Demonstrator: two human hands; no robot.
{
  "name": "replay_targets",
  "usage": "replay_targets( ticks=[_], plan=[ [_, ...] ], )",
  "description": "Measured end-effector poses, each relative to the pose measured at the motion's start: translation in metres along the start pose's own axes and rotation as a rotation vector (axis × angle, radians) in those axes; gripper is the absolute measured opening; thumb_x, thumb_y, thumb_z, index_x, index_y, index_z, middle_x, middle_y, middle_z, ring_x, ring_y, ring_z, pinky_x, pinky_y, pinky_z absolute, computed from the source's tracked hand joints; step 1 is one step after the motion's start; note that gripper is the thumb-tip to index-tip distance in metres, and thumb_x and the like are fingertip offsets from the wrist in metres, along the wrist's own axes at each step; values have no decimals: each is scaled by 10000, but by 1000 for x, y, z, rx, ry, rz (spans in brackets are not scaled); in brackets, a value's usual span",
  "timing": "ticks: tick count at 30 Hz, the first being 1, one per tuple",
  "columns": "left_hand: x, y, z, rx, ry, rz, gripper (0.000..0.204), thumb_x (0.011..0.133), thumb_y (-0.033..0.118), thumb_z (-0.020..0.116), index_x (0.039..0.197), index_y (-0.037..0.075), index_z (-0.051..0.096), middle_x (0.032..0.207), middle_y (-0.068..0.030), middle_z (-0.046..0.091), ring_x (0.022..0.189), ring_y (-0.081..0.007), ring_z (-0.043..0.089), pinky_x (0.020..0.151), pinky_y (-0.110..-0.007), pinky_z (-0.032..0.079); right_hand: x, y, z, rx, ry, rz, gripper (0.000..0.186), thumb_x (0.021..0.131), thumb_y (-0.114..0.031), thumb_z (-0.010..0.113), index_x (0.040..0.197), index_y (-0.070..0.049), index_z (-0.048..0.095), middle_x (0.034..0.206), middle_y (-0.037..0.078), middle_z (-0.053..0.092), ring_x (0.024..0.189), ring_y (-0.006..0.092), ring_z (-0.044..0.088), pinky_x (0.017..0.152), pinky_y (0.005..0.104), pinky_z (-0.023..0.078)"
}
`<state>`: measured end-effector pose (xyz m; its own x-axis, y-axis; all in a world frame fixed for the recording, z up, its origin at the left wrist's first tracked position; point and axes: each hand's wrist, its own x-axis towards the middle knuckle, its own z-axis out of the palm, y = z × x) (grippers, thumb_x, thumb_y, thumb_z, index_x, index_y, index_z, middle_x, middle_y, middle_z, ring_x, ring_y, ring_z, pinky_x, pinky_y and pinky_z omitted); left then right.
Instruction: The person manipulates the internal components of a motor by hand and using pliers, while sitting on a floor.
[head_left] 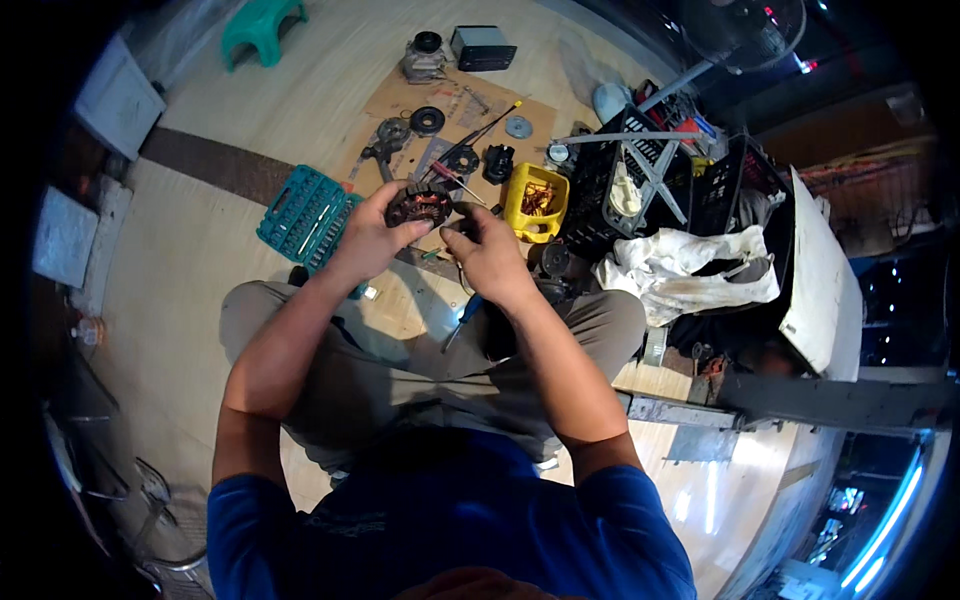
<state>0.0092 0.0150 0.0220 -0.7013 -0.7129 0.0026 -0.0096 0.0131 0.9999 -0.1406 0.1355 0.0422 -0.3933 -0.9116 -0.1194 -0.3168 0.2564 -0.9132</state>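
My left hand (375, 235) grips a round dark part (420, 203) with a ridged rim and copper-coloured inner pieces. Just right of it, my right hand (485, 255) is closed, thumb and fingers curled; what they hold is partly hidden. A blue-handled screwdriver (468, 310) lies below that hand. A teal socket set case (300, 215) lies open to the left. Behind my hands, cardboard (370, 105) bears dark round parts (427, 120) and a red-handled tool (447, 172). A yellow container (518, 230) of copper-coloured bits stands to the right.
Black crates (590, 200) with a white cloth (680, 275) and a white board (815, 280) crowd the right side, near a fan (740, 30). A metal housing (423, 62) and dark box (483, 48) sit at the back. A green stool (255, 30) is at upper left.
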Motion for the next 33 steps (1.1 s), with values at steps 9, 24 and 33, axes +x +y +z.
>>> replay_targets(
  ticks=[9,24,33],
  plan=[
    [-10,3,-12,213,-64,45,523,781,205,746,1206,-17,536,1030,-185,672,954,-257,664,852,-345,496,5,11,9,128,-10,-93,300,823,-132,704,1058,38,626,902,209,681,821,343,667,743,387,516],
    [5,-1,-30,-341,-327,-218,496,831,145,716,1248,-18,503,1009,-68,661,916,-164,657,743,-276,537,16,25,-30,-325,-8,-52,169,891,-161,643,901,8,651,769,213,629,690,364,610,651,382,484],
    [5,6,-35,-507,-197,-344,421,883,220,673,1227,27,523,975,-65,677,755,-113,668,540,-248,532,-18,-23,-43,-344,-411,-176,135,876,-156,646,910,-27,668,798,193,641,753,366,622,672,388,492]
  ],
)
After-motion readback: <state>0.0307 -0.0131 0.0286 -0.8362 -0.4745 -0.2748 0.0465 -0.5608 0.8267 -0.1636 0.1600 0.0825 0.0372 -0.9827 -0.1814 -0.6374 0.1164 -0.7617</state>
